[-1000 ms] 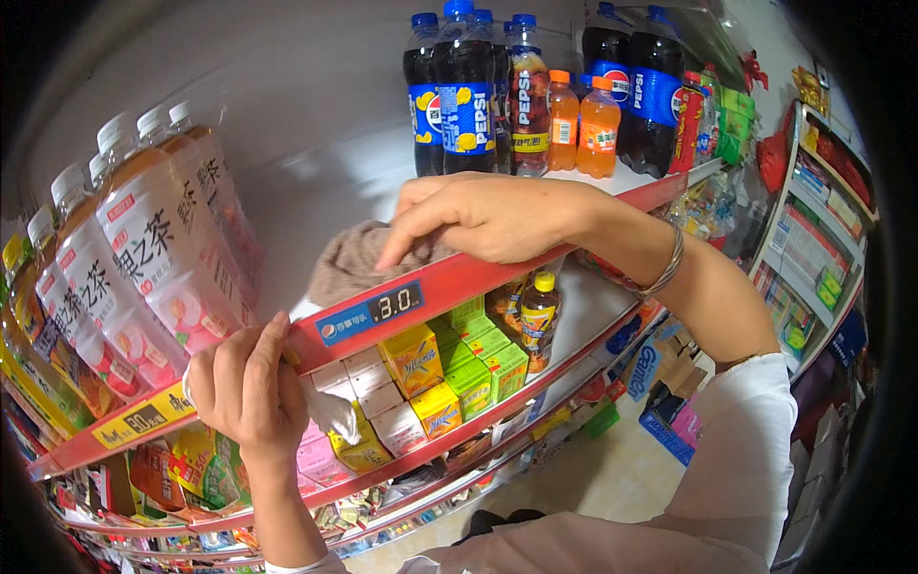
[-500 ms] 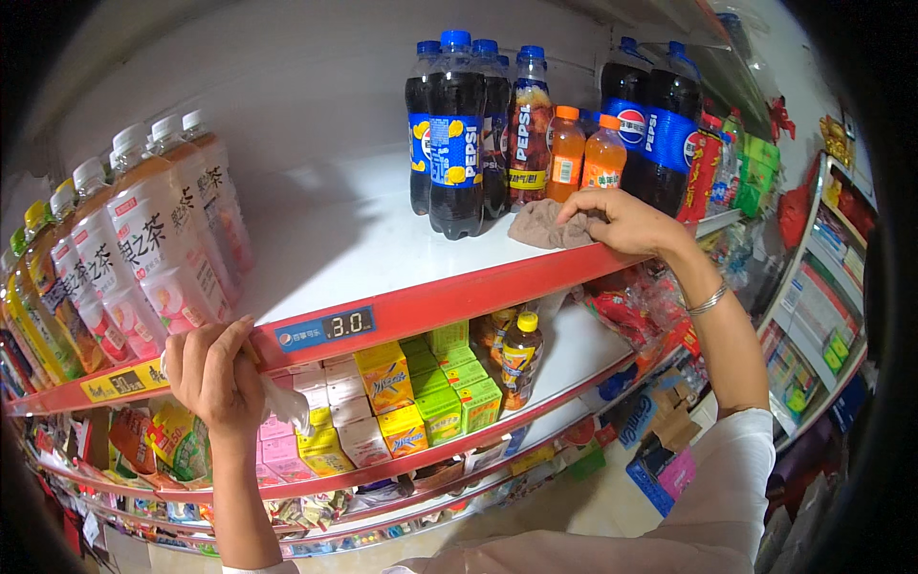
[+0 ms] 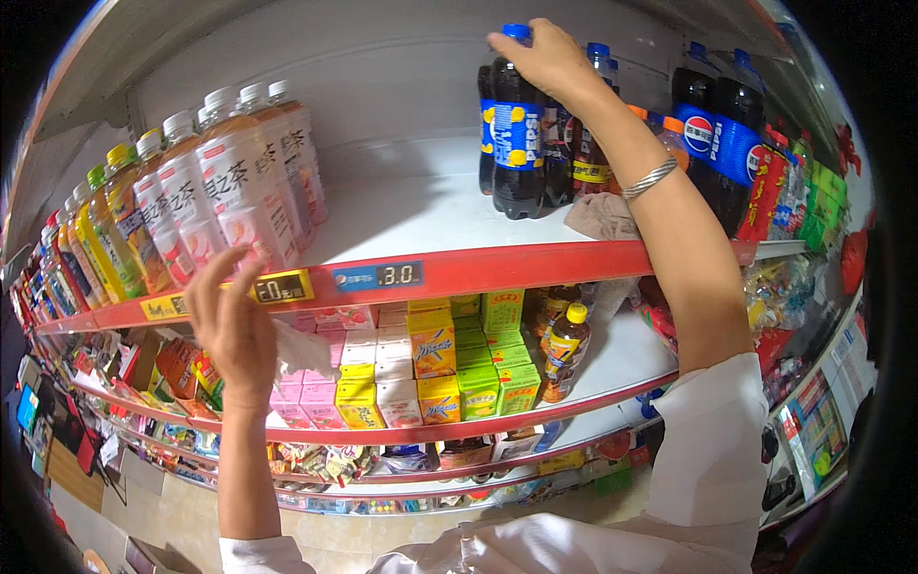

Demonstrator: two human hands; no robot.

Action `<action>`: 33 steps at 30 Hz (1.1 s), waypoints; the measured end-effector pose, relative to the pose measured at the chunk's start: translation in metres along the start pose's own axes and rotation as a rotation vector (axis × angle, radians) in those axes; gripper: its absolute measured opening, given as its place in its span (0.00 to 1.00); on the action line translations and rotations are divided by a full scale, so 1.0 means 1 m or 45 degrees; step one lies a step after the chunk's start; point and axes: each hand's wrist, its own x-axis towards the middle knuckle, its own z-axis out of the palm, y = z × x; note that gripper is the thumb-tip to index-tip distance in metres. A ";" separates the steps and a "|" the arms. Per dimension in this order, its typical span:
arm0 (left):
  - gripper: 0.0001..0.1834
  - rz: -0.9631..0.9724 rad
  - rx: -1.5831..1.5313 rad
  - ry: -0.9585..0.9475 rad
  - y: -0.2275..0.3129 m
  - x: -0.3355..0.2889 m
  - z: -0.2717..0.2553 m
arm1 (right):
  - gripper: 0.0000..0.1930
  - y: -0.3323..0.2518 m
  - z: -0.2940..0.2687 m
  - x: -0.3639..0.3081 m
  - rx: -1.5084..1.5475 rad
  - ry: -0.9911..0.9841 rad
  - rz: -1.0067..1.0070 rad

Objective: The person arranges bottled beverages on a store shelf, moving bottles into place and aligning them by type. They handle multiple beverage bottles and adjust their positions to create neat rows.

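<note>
My right hand [image 3: 553, 59] is closed around the blue cap of a dark cola bottle [image 3: 518, 143] with a blue-and-yellow label. The bottle stands upright at the front of a small group on the white shelf [image 3: 402, 206]. A crumpled brown cloth [image 3: 602, 218] lies on the shelf under my right forearm. At the red front edge [image 3: 497, 268], my left hand [image 3: 229, 330] has curled fingers, with a whitish crumpled cloth or tissue [image 3: 302, 350] hanging beside its palm.
Peach-coloured drink bottles [image 3: 239, 182] stand in rows at the left. Orange drink bottles [image 3: 673, 134] and large cola bottles [image 3: 736, 124] are at the right. Small drink cartons [image 3: 435, 344] and a yellow-capped bottle [image 3: 566, 352] fill the shelf below.
My right hand has let go of the brown cloth and moved up and left onto the cola bottle's cap. My left hand's fingers have loosened from the shelf edge. The view has shifted left.
</note>
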 end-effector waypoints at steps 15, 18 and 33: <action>0.05 -0.342 -0.017 0.064 -0.097 -0.033 -0.001 | 0.07 -0.145 -0.016 -0.014 1.408 -0.524 0.176; 0.05 -0.309 -0.028 0.067 -0.096 -0.034 0.001 | 0.07 -0.178 -0.010 -0.014 1.361 -0.643 0.047; 0.05 -0.230 0.005 0.131 -0.098 -0.034 0.004 | 0.12 -0.219 0.037 -0.008 1.239 -0.604 -0.119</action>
